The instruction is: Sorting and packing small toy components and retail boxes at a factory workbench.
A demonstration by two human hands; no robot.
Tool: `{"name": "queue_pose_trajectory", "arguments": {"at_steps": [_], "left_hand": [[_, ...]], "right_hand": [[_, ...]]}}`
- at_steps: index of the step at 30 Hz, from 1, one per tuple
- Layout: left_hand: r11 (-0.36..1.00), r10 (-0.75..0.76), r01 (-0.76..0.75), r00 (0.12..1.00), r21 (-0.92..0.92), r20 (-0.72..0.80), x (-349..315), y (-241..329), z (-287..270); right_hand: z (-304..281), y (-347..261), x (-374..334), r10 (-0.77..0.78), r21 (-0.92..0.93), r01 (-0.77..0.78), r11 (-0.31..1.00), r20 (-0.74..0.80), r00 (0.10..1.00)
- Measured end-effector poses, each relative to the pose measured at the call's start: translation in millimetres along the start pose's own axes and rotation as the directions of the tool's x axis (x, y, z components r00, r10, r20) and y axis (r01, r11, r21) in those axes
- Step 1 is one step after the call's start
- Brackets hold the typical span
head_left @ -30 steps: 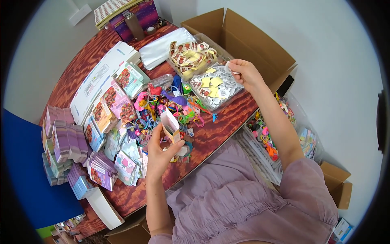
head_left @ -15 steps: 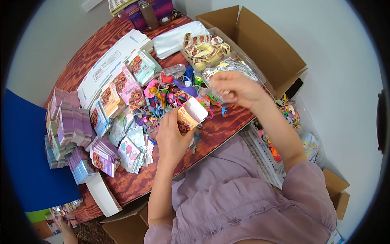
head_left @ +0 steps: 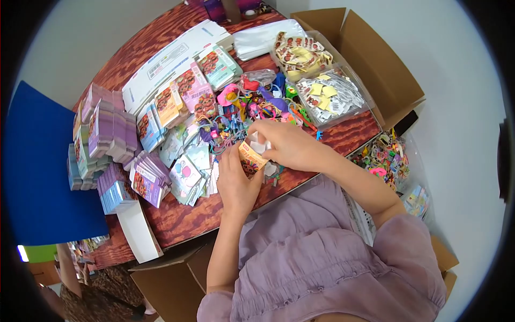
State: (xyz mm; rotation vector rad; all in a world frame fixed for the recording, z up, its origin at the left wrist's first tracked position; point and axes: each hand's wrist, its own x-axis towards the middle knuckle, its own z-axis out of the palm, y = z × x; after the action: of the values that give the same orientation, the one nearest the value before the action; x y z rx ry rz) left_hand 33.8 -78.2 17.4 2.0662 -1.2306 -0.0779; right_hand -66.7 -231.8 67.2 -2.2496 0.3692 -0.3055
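My left hand (head_left: 237, 180) is wrapped round a small orange carton (head_left: 251, 159) near the table's front edge, its open top tilted up and to the right. At that opening my right hand (head_left: 284, 144) has its fingers pinched together. Something white shows between the fingertips and the carton's mouth; whether it is a flap or a small packet I cannot tell. Just beyond my hands lies a heap of colourful small toys and cords (head_left: 268, 102). Loose picture cards (head_left: 188, 174) are spread to the left of the carton.
Flat cartons in blue, orange, pink and green (head_left: 214, 67) lie behind the cards. Stacked purple cartons (head_left: 115, 131) stand at left. Clear trays hold white packets (head_left: 343, 99) and strip packets (head_left: 295, 56). A big cardboard box (head_left: 375, 70) stands far right. Another person's arm (head_left: 67, 268) shows lower left.
My right hand has come from beside the tray of white packets, left and down to the carton's mouth. The left hand keeps its hold. The whole view has shifted.
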Motion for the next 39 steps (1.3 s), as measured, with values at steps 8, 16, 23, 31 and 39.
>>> {"name": "queue_pose_trajectory", "arguments": {"at_steps": [8,16,23,31,39], "left_hand": [[0.994,-0.056,0.057,0.998,-0.09,0.006,-8.4,-2.7,-2.9],[0.997,-0.036,0.031,0.997,-0.07,-0.069,-14.2,-6.1,-7.0],[0.951,-0.225,0.181,0.962,-0.252,-0.158,-14.5,-7.0,-11.3],[0.754,-0.231,0.186,0.973,-0.63,0.01,-29.8,-1.7,-10.4],[0.42,-0.294,0.343,0.927,-0.84,0.232,-43.4,-3.7,-33.4]], "right_hand": [[14.1,-17.7,5.2,-0.221,-0.23,0.217,0.949,0.007,0.975],[24.4,-21.8,2.4,-0.146,-0.259,0.149,0.954,0.03,0.989],[22.7,-22.0,-5.4,-0.389,-0.234,0.323,0.917,-0.339,0.857],[65.7,7.7,-11.4,0.133,0.613,0.183,0.768,-0.433,0.892],[59.6,3.5,-22.4,0.123,0.696,0.034,0.718,-0.174,0.977]]}}
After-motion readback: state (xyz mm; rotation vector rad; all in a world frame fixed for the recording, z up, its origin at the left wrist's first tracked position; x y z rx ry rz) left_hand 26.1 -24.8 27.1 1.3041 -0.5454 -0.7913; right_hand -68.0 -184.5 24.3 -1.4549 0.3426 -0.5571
